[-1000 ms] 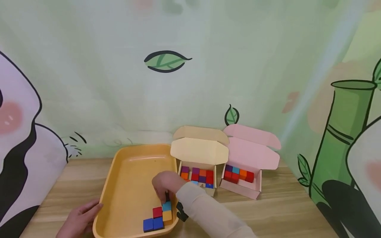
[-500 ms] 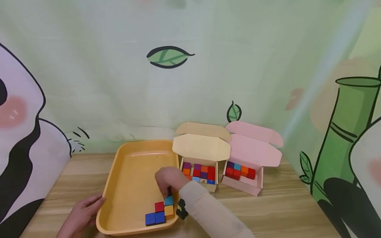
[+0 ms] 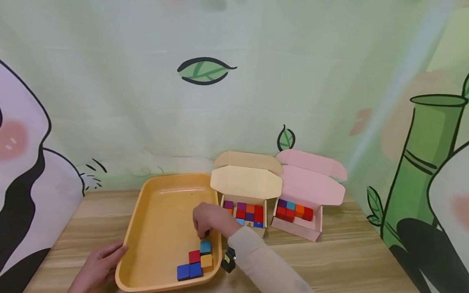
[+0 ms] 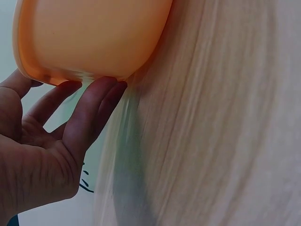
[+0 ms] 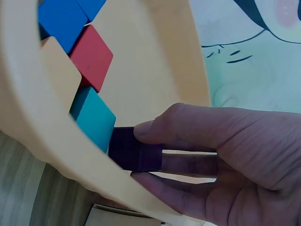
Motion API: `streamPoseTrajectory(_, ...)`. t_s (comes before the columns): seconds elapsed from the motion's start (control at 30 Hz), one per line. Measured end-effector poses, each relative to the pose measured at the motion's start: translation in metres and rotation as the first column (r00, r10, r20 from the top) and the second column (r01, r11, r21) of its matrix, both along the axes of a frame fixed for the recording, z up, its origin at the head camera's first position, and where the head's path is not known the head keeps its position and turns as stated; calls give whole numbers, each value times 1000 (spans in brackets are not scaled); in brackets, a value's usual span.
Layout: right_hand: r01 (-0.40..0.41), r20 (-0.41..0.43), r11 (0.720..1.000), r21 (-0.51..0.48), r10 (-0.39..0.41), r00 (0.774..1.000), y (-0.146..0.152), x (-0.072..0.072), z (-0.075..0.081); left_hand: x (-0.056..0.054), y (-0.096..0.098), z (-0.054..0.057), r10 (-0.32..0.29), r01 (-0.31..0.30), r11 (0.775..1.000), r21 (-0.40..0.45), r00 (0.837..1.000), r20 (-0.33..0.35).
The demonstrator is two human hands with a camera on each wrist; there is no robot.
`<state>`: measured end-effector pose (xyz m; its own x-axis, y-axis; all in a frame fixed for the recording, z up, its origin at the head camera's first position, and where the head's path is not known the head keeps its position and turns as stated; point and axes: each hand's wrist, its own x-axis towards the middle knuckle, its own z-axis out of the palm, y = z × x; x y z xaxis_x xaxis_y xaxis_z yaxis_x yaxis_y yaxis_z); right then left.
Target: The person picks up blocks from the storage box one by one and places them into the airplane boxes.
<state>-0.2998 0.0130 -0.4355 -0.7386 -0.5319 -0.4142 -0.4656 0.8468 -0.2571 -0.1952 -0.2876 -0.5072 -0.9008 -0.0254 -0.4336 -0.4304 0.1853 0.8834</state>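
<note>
My right hand [image 3: 212, 219] reaches inside the yellow tray [image 3: 161, 228], near its right wall. Thumb and fingers pinch a dark purple cube [image 5: 136, 149], mostly hidden by the hand in the head view. In the right wrist view it sits close beside the teal cube [image 5: 94, 118]. In front of the teal cube lie a red cube [image 3: 194, 256], a yellow cube [image 3: 207, 262] and two blue cubes [image 3: 183, 272]. At the tray's left side, my left hand [image 3: 100, 264] touches the outer wall with its fingertips [image 4: 70, 85].
Right of the tray stands a cream box [image 3: 246, 181], lid raised, holding several coloured cubes. A pink box [image 3: 313, 185] beside it, also with its lid up, holds more cubes [image 3: 290, 215]. A printed curtain [image 3: 256, 101] hangs behind the wooden table [image 3: 348, 252].
My right hand has shifted slightly toward the back of the tray, leaving the teal cube more exposed. The left hand stays at the tray's side.
</note>
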Motion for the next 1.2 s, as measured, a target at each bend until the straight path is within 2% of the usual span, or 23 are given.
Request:
streamPoseTrajectory(0.23,1,-64,995,-105,-8,998,5,4,-2,2,-3,-2,4,-4,1000,-2,1000,1)
streamPoseTrajectory(0.47,-48,-125,981,-185,25,992,11,8,3,4,-4,-4,18,-18,1000,16,1000,-3)
streamPoseTrajectory(0.63,-12,-163,972,-234,-27,986,21,14,8,4,-4,-3,23,-23,1000,20,1000,-4)
streamPoseTrajectory(0.83,13,-220,951,-310,-85,972,40,21,7,4,-4,-4,39,-38,999,36,999,-9)
streamPoseTrajectory(1.03,28,-258,928,-371,-132,957,66,25,7,4,-3,-6,53,-52,998,39,999,-14)
streamPoseTrajectory(1.2,31,-282,906,-422,-164,945,94,26,7,2,-3,-7,35,-34,999,35,999,-25)
